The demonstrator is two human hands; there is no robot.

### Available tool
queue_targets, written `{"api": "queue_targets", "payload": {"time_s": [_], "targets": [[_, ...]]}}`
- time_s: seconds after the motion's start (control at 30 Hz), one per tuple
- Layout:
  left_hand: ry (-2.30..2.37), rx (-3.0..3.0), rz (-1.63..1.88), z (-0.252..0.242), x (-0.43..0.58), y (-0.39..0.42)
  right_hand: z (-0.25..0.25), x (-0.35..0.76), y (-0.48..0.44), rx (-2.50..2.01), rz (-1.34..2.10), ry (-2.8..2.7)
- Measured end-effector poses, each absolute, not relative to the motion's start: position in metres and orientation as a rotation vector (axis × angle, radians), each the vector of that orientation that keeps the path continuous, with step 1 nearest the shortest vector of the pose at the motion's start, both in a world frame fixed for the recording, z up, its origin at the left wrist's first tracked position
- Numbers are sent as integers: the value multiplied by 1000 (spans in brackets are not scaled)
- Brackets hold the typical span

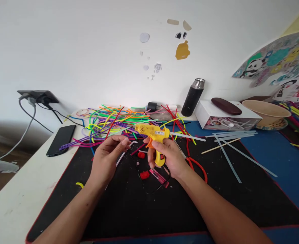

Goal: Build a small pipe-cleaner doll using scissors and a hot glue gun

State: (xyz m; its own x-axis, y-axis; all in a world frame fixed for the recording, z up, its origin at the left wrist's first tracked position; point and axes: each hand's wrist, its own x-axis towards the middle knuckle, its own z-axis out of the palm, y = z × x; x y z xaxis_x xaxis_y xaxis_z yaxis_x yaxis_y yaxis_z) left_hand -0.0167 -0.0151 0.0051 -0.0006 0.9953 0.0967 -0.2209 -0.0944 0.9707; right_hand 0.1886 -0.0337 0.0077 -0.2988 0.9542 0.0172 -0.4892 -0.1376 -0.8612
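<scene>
The right hand, at centre, curls its fingers around the grip of the yellow plastic glue gun. The left hand, left of centre, brings thumb and forefinger together beside a thin white stem; whether they grip it cannot be told. Keep the nozzle clear of the left fingertips; squeeze the trigger evenly.

Count, mid-frame: two red lumps, one glue gun. Left: one black smartphone. Upper right: one black cylindrical flask.
</scene>
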Motion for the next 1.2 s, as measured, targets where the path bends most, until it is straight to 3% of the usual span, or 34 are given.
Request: {"api": "queue_targets", "payload": {"time_s": [0.6, 1.2], "targets": [[830, 715, 1355, 1, -21, -13, -3, 182, -53, -884, 1618, -1174], [1195, 1405, 1578, 0, -26, -17, 11, 183, -59, -1206, 1212, -1438]]}}
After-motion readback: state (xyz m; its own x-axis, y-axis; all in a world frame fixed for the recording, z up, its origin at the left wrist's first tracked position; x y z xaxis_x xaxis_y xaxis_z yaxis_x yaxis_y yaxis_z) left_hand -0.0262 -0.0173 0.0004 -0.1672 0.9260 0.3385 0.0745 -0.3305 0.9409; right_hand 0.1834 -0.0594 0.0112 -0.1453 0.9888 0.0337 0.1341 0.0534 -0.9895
